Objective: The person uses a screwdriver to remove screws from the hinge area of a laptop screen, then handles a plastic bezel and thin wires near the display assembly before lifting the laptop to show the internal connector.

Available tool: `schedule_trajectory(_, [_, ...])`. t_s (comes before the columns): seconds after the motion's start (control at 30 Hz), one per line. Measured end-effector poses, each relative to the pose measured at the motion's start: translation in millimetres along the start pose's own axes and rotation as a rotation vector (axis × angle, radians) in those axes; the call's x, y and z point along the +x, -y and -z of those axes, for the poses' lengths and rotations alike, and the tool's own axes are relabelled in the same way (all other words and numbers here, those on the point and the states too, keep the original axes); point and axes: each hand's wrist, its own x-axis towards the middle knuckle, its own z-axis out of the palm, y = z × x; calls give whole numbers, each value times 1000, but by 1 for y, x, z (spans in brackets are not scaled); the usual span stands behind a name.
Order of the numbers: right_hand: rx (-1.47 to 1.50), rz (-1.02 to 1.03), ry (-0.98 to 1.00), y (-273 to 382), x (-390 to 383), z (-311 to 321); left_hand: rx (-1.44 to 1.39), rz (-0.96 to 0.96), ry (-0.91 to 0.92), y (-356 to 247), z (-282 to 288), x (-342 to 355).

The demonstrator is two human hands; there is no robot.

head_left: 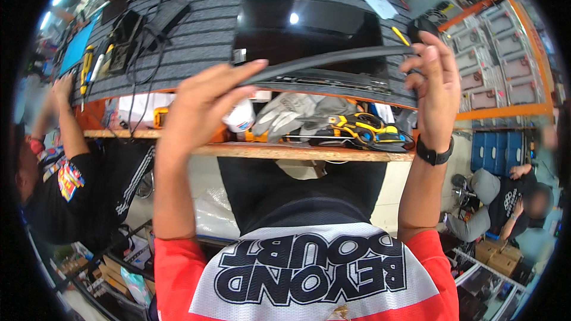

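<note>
Left hand, right hand — fingers gripping a dark strip
Black panel below — bare counter along its left edge.

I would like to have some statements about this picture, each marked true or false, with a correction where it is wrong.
1. The left hand and the right hand both hold the dark strip. True.
2. A watch is worn on the left wrist. False: the black watch is on the right one.
3. A shiny black panel lies on the striped mat. True.
4. Grey gloves lie on the panel. False: the grey gloves are on the shelf below the mat.
</note>
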Motion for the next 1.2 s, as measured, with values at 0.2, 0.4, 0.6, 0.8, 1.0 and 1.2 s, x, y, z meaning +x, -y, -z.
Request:
schedule_trajectory(0.2, [-193, 55, -82, -40, -1, 89, 68, 17, 189, 33, 21, 1])
schedule_trajectory(0.4, [-178, 1, -136, -89, -19, 94, 200, -133, 156, 30, -9, 19])
schedule_trajectory(0.6, [-242, 191, -297, -99, -25, 87, 280, -220, 114, 33, -33, 30])
schedule_trajectory(0.8, [-264, 241, -311, -99, -30, 90, 297, -188, 142, 37, -38, 33])
schedule_trajectory(1.0, [-291, 262, -312, -99, -31, 89, 322, -187, 135, 42, -38, 29])
schedule_trajectory(1.2, [-414, 299, -222, -94, -34, 87, 288, -166, 82, 47, -34, 26])
